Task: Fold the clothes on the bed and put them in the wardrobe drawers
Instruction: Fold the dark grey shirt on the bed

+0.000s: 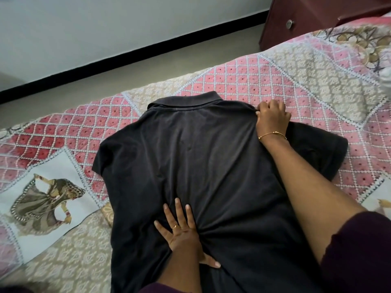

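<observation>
Right hand (273, 116), right of centre in the upper half of the frame: fingers curled, pinching the shoulder seam of the dark polo shirt (211, 166) just beside the collar (186, 101). Left hand (182, 227), lower centre: fingers spread flat, palm pressing the lower back of the shirt, cloth bunched into radiating creases round the heel of the hand.

The shirt lies back-up on the bed (275, 81), collar toward the top of the frame, one sleeve out to the left, the other under our right forearm at the right. It fills the middle of the frame.

We judge the step as the first lengthwise fold, right side going in. To do it well:
- We ease the left palm so the creases relax, then re-press flat as the anchor.
- We carry the pinched shoulder across toward the centre line, keeping the fold edge parallel to the side seam.
- We lift the forearm off the right sleeve first, or it drags.
- We smooth from the collar down after laying it.

Beyond the shirt: printed dancer panel (46, 195) at lower left, floor (127, 68) past the bed edge, dark wooden cabinet (306, 20) with a knob at upper right. We cannot tell if that is the wardrobe.
</observation>
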Tool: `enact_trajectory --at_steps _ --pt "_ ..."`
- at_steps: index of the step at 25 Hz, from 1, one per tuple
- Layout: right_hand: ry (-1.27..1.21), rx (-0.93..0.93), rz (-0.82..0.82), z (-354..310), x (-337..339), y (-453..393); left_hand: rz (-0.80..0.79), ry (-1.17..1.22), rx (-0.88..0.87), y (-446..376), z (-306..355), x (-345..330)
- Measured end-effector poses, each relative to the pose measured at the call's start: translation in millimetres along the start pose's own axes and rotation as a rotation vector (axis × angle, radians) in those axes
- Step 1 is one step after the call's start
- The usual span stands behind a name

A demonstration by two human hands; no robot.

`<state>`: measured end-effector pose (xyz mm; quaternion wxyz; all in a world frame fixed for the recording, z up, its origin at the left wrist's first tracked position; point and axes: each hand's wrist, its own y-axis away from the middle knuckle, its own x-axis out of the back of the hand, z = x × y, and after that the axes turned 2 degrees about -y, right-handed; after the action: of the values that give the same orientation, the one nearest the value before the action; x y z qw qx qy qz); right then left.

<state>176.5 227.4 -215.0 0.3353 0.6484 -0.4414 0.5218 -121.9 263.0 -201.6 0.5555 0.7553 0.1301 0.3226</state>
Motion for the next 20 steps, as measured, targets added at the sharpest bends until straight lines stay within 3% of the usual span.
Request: enact_trajectory --at_steps 12,20 --pt "-0.023 0.007 0.057 8.0 -2.6 41.4 0.066 -0.010 -0.006 -0.5 -1.0 -5.9" --pt "0.010 -0.055 -0.189 63.3 4.6 65.2 0.121 0.001 0.015 -2.6 -0.6 -9.6"
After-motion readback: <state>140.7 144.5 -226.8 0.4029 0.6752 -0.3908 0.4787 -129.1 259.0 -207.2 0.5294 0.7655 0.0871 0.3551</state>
